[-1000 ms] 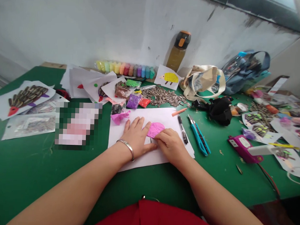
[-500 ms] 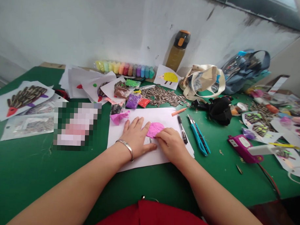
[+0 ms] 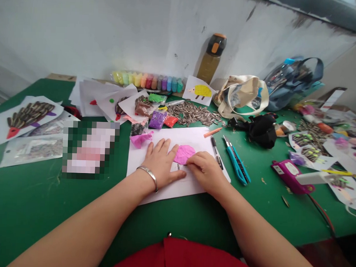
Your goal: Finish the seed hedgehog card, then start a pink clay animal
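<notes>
A flat oval of pink modelling clay [image 3: 183,154] lies on white paper [image 3: 168,194]. My left hand [image 3: 161,164] rests on the paper with its fingers spread, left of the clay, and wears a silver bracelet. At the clay's lower right edge, the fingers of my right hand [image 3: 205,169] are pinched together on it; their tips are partly hidden. A black pen [image 3: 216,152] and an orange crayon-like stick [image 3: 212,132] lie to the right on the paper. Dark clay [image 3: 138,129] and a pink clay packet [image 3: 142,139] sit at its upper left corner.
A blue utility knife [image 3: 237,161] with its blade showing lies right of the paper. Behind are a pile of sunflower seeds [image 3: 196,112], clay packets [image 3: 157,120] and a bottle [image 3: 211,58]. Farther right sits a purple glue gun [image 3: 291,176]. Seed hedgehog pictures [image 3: 32,114] lie left.
My right hand has shifted slightly rightward along the clay's lower edge. The left hand stays in place, and the view has moved a little.
</notes>
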`<action>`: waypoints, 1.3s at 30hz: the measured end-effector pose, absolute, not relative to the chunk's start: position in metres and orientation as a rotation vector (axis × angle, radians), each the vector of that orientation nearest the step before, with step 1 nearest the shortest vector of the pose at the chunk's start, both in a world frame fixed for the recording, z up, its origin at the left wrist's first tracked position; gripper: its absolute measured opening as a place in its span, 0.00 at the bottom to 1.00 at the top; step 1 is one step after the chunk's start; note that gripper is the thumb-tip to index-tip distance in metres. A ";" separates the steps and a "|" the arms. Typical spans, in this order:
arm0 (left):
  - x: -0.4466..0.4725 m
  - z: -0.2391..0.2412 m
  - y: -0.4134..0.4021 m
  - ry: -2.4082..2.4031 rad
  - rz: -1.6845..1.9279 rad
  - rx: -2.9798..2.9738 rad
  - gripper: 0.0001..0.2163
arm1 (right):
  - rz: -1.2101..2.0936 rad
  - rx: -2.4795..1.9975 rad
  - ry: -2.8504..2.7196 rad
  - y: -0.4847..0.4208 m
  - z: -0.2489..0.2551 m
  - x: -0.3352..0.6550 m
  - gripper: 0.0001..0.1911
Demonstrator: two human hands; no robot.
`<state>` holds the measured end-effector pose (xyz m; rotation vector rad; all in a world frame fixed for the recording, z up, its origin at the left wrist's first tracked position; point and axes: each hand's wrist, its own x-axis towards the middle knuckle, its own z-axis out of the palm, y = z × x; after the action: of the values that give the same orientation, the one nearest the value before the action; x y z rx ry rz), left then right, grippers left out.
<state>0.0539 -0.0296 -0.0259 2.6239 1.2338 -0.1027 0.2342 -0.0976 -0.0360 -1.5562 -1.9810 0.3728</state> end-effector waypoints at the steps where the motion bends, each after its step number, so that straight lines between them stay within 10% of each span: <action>1: 0.054 -0.026 -0.030 1.232 -0.103 2.624 0.43 | 0.377 -1.562 -1.986 -0.098 -0.036 0.234 0.07; 39: 0.054 -0.025 -0.030 1.240 -0.092 2.615 0.42 | 0.351 -1.621 -1.934 -0.099 -0.038 0.223 0.07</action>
<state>0.0544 -0.0298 -0.0250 2.6152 1.2397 -0.0921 0.2228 -0.0992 -0.0381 -1.6205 -1.9343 0.3509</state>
